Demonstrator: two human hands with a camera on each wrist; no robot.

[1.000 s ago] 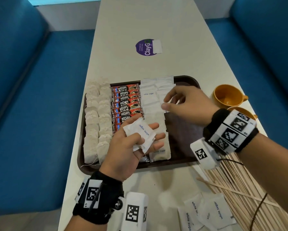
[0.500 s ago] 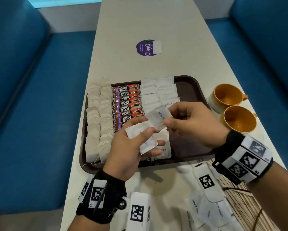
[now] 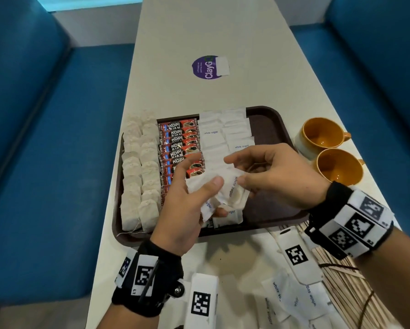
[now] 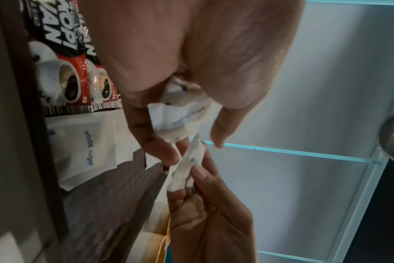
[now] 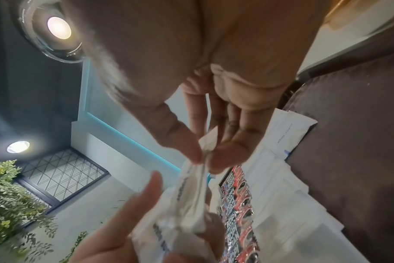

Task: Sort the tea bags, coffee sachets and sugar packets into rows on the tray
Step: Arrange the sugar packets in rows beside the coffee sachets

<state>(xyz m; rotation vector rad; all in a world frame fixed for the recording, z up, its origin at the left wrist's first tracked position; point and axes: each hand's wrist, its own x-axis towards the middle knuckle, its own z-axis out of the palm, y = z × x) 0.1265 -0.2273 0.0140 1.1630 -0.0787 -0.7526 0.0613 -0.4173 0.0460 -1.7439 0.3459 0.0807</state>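
Mostly sorted, as I judge it: on the tray (image 3: 274,119) the tea bags (image 3: 139,172) fill two rows along its left edge, the coffee sachets (image 3: 179,148) run one row beside them, and sugar packets (image 3: 223,136) fill two rows toward the middle, the right part bare. My left hand (image 3: 187,205) holds a small stack of sugar packets (image 3: 213,198) above the tray's near edge, grip curled round them. My right hand (image 3: 275,176) pinches one packet (image 4: 187,167) off that stack between thumb and forefinger. Several loose packets (image 3: 294,298) lie on the bench at its near right corner, so a handful are left to place.
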